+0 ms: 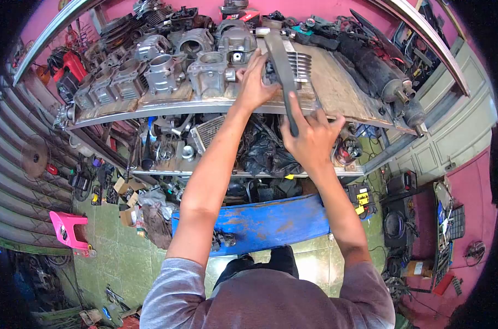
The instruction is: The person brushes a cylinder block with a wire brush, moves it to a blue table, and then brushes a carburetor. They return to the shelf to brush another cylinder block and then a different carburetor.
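My right hand [310, 136] is closed round the lower end of a long dark flat bar [282, 70], index finger stretched along it. The bar slants up and to the left, its upper end over the shelf. My left hand [254, 82] is just left of the bar, fingers pointing up and thumb towards the bar; whether it touches anything is unclear. Behind the bar sits a finned metal cylinder [300, 67] on the wooden shelf top [336, 82]. Left of my left hand stands a grey metal engine cylinder [207, 74].
More engine cylinders [164, 71] line the shelf's left side. A dark exhaust muffler [375, 68] lies at the right. Below are a lower shelf with parts and a blue bench [271, 222]. A pink stool [68, 227] stands on the floor at the left.
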